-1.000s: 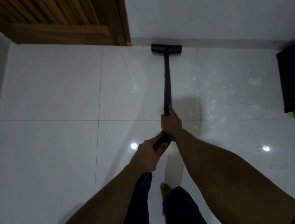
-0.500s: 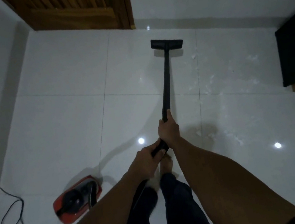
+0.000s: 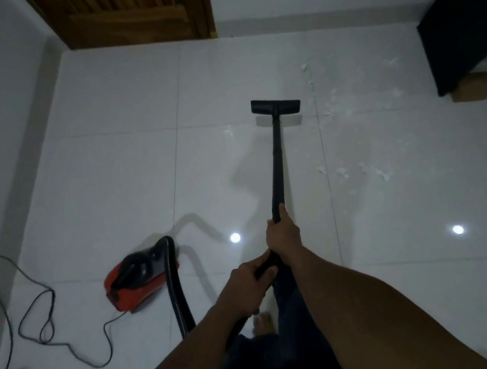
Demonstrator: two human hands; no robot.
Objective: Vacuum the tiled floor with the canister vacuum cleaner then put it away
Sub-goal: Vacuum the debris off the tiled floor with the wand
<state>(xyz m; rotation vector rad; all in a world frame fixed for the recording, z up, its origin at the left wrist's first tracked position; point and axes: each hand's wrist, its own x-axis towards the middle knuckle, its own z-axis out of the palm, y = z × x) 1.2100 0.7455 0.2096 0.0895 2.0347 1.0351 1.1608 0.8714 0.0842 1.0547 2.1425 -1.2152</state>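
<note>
**Two hands on the wand, canister parked at the left**

Both hands hold the black wand (image 3: 275, 162) of the canister vacuum cleaner (image 3: 142, 280). The left hand (image 3: 246, 281) is curled round the handle end, where the hose (image 3: 177, 296) joins. The right hand (image 3: 282, 236) grips the tube just ahead of it, with one digit lying straight along the tube. The wand slants away from the person to a wide, flat black floor head (image 3: 275, 107). That head sits on the tiled floor (image 3: 104, 176) near the middle of the room, well short of the far wall.

The canister itself is a small red body with a black top and carry handle (glossy, and low to the ground). It rests on the tiles to the person's left, well apart from the floor head. Its thick black hose rises from one end, arches over and runs down toward the person's legs. A thin dark power cord (image 3: 41, 317) loops from the canister's near end across the tiles toward the left wall.

White scraps (image 3: 347, 171) are scattered on the tiles to the right of the wand, some near the floor head and others nearer the person.

At far right a brown cardboard box (image 3: 472, 87) sits partly under a black cabinet (image 3: 467, 21); what it holds cannot be seen. A wooden door (image 3: 133, 8) stands in the far corner. One bare foot (image 3: 263, 322) shows below the left hand.
</note>
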